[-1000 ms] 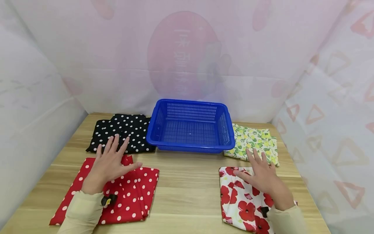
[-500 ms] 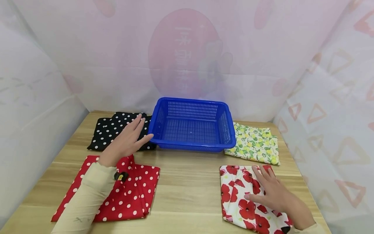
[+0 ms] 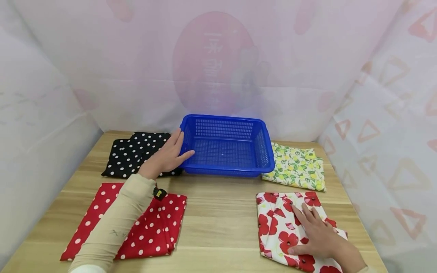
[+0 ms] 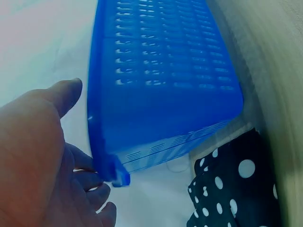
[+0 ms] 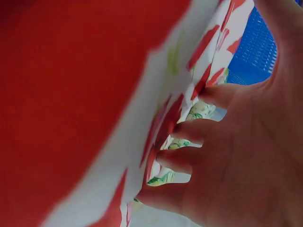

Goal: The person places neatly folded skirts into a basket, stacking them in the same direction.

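Observation:
The blue plastic basket (image 3: 222, 170) stands at the back middle of the table, its inside bare. At its left rim is my left hand (image 3: 167, 153), fingers extended and thumb spread over the near left corner. In the left wrist view the thumb (image 4: 71, 94) stands apart from the basket, while the fingertips meet or nearly meet the rim; contact is unclear. At front right, my right hand (image 3: 317, 235) rests spread on a folded white cloth with red flowers (image 3: 273, 231). The right wrist view shows its fingertips (image 5: 213, 97) on that cloth.
A folded black polka-dot cloth (image 3: 124, 157) lies left of the basket, partly behind my left hand. Below my left forearm is a red polka-dot cloth (image 3: 150, 235). A lemon-print cloth (image 3: 297, 167) lies right of the basket. Fabric walls (image 3: 136, 68) enclose the wooden table (image 3: 218, 220).
My left hand has moved forward and right, from above the red polka-dot cloth to the basket's left rim. My right hand has drawn back and lowered onto the flowered cloth.

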### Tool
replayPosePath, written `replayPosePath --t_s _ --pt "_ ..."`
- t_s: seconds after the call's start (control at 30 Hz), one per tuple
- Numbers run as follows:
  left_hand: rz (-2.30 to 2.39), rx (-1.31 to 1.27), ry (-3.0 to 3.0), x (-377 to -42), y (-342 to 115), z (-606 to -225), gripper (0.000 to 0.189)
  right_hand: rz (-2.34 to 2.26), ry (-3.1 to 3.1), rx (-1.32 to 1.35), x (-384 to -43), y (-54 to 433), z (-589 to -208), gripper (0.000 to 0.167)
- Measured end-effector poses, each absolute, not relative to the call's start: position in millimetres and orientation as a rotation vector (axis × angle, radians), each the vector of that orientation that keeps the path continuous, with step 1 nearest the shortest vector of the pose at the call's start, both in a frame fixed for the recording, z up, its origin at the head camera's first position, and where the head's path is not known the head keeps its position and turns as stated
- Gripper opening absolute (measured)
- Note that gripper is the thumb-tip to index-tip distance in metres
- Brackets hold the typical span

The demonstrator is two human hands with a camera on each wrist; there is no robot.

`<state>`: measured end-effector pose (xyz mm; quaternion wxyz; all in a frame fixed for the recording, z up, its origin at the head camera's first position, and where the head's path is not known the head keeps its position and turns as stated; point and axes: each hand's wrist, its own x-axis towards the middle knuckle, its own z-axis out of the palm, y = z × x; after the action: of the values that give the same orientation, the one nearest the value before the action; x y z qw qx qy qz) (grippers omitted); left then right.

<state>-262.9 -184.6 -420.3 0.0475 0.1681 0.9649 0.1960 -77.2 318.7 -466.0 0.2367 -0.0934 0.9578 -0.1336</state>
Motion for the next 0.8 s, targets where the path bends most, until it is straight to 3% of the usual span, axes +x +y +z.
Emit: replayPosePath --t_s 0.8 --pt "0.382 0.549 2.979 -264.6 -174.6 -427.4 0.089 -0.234 2.645 -0.255 -85.8 287.4 -470.6 0.141"
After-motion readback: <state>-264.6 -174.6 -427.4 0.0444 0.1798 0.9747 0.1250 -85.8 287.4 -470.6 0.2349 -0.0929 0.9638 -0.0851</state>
